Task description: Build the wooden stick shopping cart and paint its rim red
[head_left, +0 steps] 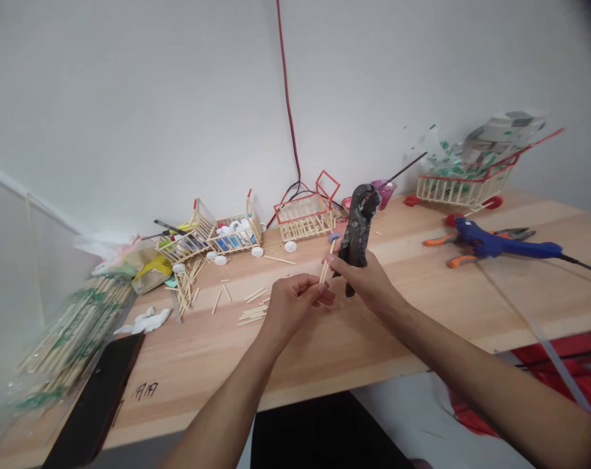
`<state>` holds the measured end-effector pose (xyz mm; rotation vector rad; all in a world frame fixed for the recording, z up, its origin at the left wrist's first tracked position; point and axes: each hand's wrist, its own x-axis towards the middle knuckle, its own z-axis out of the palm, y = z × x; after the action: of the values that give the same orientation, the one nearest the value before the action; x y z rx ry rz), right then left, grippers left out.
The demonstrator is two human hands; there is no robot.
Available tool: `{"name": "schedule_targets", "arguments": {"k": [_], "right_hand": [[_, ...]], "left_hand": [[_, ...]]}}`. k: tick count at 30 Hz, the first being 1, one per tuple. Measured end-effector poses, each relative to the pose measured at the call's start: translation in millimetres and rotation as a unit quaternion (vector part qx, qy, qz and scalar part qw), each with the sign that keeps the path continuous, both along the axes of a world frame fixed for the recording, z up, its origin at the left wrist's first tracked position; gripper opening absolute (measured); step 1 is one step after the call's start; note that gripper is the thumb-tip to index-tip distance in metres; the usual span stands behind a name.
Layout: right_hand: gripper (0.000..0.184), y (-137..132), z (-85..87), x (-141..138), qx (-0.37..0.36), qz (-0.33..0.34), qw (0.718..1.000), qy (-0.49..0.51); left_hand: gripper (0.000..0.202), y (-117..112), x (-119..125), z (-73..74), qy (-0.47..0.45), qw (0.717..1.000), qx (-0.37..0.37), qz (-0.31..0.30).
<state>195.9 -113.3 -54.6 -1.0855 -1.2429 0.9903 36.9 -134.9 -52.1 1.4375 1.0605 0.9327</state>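
Observation:
My left hand (298, 301) pinches thin wooden sticks (325, 268) between thumb and fingers, above the middle of the table. How many sticks there are I cannot tell. My right hand (371, 280) is wrapped round a worn black hand cutter (358, 228), its head pointing up. The right thumb and fingertips also touch the upper part of the sticks. Left of my left hand lie short cut stick pieces (252, 312), loosely piled. Behind the hands stands a small stick-built cart (305, 221) with red trim and white wheels.
Two more stick carts (234, 238) stand further left, holding small items. A red-wheeled cart (459, 189) with plastic wrappers is back right. Nearby lie a blue glue gun (503, 244) and orange-handled pliers (437, 241). Bagged sticks (75, 332) and a black phone-like slab (97, 397) lie left.

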Motion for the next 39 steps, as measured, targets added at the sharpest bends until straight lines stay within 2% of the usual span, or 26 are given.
{"name": "schedule_targets", "arguments": {"k": [6,9,14,22,33,39], "right_hand": [[0.029,1.5,-2.3,0.4,0.013,0.006,1.0,0.003],[0.03,1.5,-2.5,0.1,0.016,0.006,1.0,0.004],[0.033,0.6,-1.8,-0.5,0.009,0.01,1.0,-0.001],[0.027,0.8,-4.5,-1.8,0.0,0.034,0.999,-0.006],[0.022,2.2,-13.0,-3.4,-0.001,0.055,0.998,-0.017],[0.024,7.3,-7.4,6.7,0.033,0.045,0.992,-0.114]], "left_hand": [[0.044,-0.1,-3.8,2.1,-0.083,0.992,-0.069,-0.073],[0.046,-0.4,-4.9,2.2,-0.105,0.987,-0.091,-0.083],[0.044,2.1,-2.7,0.4,-0.096,0.985,-0.13,-0.054],[0.047,5.2,3.6,0.6,-0.109,0.988,-0.106,-0.027],[0.044,6.9,1.7,-1.4,-0.118,0.985,-0.123,-0.031],[0.039,9.3,-6.3,-0.6,-0.093,0.99,-0.102,-0.016]]}}
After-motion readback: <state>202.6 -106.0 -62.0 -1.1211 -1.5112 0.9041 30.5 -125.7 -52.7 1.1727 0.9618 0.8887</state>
